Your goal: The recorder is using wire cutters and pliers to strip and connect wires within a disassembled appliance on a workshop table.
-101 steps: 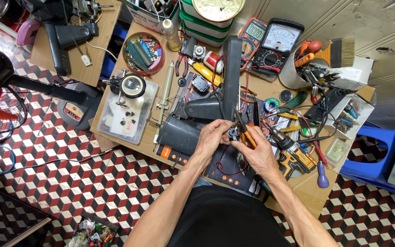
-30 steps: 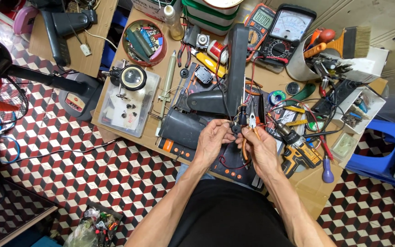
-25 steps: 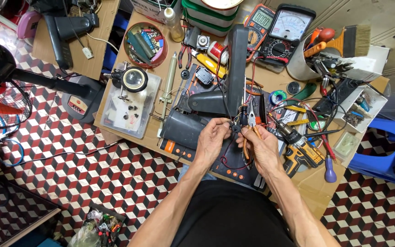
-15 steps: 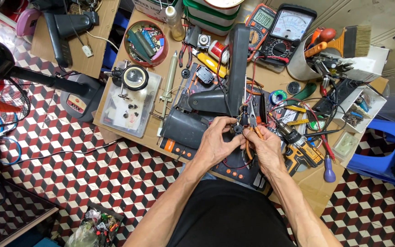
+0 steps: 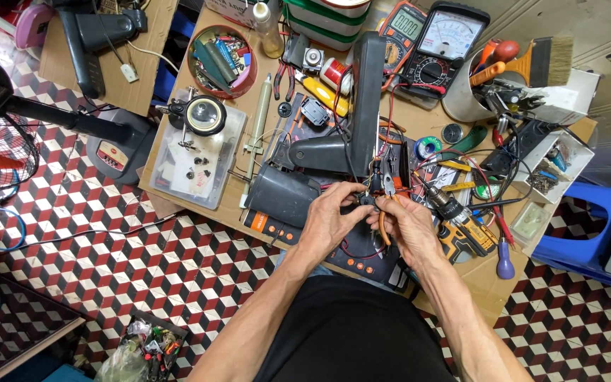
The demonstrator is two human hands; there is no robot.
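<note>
Right grip [image 5: 406,225] closes around orange-handled pliers [image 5: 388,192]; left grip [image 5: 334,216] pinches a small dark part [image 5: 367,200].

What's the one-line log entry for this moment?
left hand: pinching small dark part with wires | right hand: holding orange-handled pliers at that part | below: dark appliance housing on cluttered workbench
</note>
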